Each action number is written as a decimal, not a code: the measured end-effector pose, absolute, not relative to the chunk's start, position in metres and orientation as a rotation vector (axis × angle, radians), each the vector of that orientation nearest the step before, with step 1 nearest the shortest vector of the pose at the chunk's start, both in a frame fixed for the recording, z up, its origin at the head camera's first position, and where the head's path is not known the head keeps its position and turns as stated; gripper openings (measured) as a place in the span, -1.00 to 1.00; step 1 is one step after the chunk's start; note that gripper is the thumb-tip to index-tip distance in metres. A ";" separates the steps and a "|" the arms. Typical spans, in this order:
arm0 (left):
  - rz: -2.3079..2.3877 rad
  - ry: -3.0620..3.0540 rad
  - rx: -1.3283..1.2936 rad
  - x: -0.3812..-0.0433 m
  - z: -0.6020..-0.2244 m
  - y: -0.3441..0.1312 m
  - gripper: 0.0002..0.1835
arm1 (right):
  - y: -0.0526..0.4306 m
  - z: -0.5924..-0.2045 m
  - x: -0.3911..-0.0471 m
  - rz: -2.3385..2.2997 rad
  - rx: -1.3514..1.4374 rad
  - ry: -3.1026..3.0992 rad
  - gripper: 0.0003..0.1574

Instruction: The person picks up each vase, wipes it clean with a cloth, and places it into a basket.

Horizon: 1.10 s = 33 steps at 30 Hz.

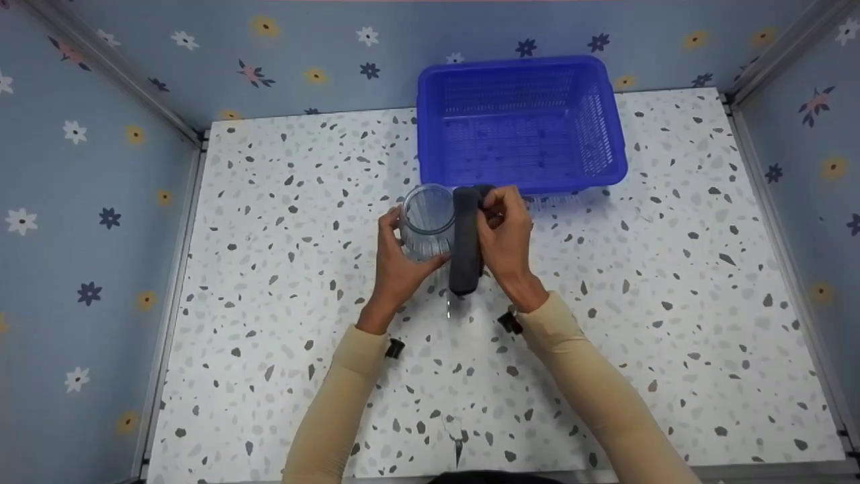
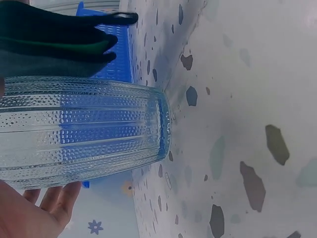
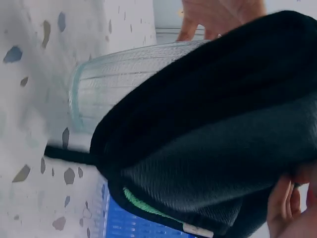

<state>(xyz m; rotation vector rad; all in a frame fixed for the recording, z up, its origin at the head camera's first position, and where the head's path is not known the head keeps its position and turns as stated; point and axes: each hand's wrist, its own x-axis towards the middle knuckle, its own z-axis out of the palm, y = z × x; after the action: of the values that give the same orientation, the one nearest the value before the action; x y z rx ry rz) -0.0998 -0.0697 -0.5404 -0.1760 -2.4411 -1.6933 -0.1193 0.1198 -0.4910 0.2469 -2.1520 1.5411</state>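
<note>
My left hand [image 1: 401, 270] grips a clear ribbed glass jar [image 1: 428, 243], thumb on the near side and fingers around its left. The jar is upright with an open mouth, its dotted, ribbed wall [image 2: 89, 134] plain in the left wrist view. Whether its base touches the table I cannot tell. Close on the jar's right, my right hand [image 1: 508, 242] holds a dark folded cloth [image 1: 465, 242] by its right side. The right wrist view shows the cloth's hanging loop [image 3: 69, 154], a green inner strip [image 3: 148, 204] and a small white tag [image 3: 198, 230].
A blue plastic basket [image 1: 521, 185] with perforated walls stands behind the hands, at the table's back edge. The speckled white table [image 1: 282, 269] spreads to both sides. Flower-patterned panels [image 1: 87, 222] enclose it at the left, back and right.
</note>
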 end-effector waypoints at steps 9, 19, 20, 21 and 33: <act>-1.738 -2.448 -0.145 -0.099 -0.538 -0.070 0.13 | 0.145 -0.498 -0.104 1.749 0.598 -2.169 -0.73; -1.737 -2.457 -0.217 -0.099 -0.540 -0.076 0.07 | 0.153 -0.500 -0.094 1.652 0.707 -2.353 -0.29; -1.749 -2.449 -0.228 -0.099 -0.540 -0.077 0.05 | 0.152 -0.500 -0.095 1.637 0.680 -2.353 -0.30; -1.762 -2.437 -0.240 -0.099 -0.540 -0.078 0.03 | 0.152 -0.500 -0.096 1.636 0.648 -2.348 -0.31; -1.793 -2.418 -0.372 -0.109 -0.528 -0.086 -0.02 | 0.152 -0.493 -0.109 1.740 0.584 -2.274 -0.41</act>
<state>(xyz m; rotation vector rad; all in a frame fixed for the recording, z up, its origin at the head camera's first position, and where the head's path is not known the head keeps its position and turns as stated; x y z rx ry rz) -0.1090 -0.0862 -0.5282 -0.3720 -2.4177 -1.7928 -0.1088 0.1525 -0.4926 0.5841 -2.2745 1.7402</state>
